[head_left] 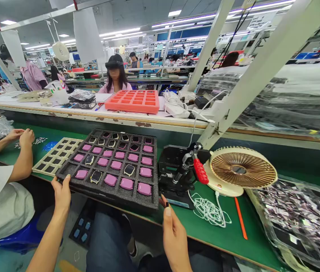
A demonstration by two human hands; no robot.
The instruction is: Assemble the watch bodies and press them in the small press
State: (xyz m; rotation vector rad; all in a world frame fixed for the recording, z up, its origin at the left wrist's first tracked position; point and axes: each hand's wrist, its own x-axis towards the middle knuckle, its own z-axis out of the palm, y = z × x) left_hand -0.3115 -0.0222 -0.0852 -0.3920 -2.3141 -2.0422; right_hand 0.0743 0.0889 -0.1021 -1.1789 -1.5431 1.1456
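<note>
A black foam tray (137, 151) sits tilted at the table's front edge, its compartments holding pink watch-shaped pieces (116, 165) and several watch cases with dark faces (96, 176). My left hand (62, 192) grips the tray's front left corner, thumb on the rim and the other fingers partly hidden. Close by the front right corner is my right hand (174, 234), thumb and forefinger closed together. A small dark bit shows between them, too small to name. The forefinger's tip is at the tray's side; whether it presses on it is unclear.
Right of the tray stands a black clamp press with a red handle (200, 171), then a cream fan (239, 168), a coiled white cable (209, 209) and an orange strip (240, 219). A co-worker's hands (25, 136) work at left, beside a beige tray (56, 155).
</note>
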